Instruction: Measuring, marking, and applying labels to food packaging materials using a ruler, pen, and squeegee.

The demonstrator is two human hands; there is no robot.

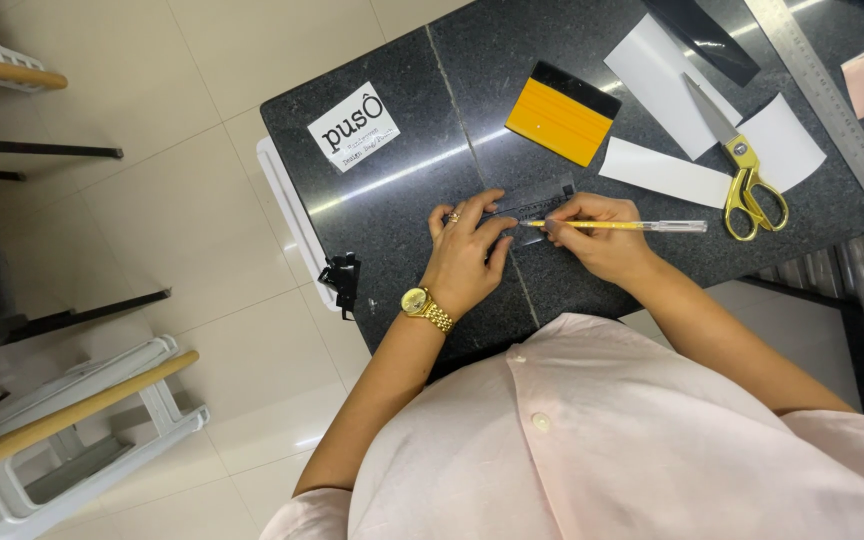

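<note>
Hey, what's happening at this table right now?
A person at a dark stone table presses the left hand flat on a small dark ruler-like strip. The right hand holds a yellow pen with its tip at the strip's edge. Farther off lie a yellow squeegee, gold-handled scissors on white paper pieces, and a long metal ruler.

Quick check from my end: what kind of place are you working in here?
Likely a small craft or sign-making workshop. On the dark stone table lie a yellow squeegee, gold-handled scissors, a long metal ruler and cut white paper strips, beside a tiled floor.
</note>
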